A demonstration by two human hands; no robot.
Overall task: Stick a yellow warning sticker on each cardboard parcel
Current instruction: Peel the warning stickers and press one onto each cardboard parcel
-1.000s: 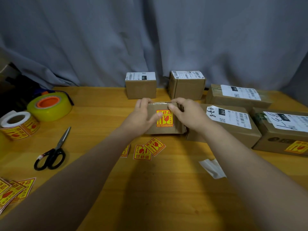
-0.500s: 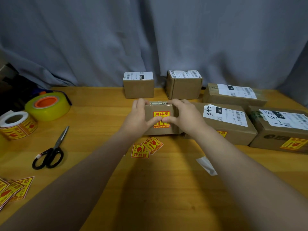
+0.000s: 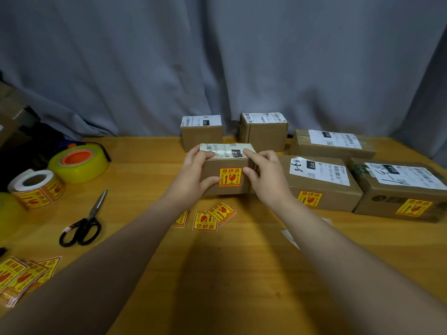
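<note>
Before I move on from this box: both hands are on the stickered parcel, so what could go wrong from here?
1. The loose stickers lie just in front of the parcel that the left hand and right hand hold; dragged toward you, it may crumple them.
2. Three back parcels show no sticker on their visible faces; set down among them, the finished one could cause a miscount.
</note>
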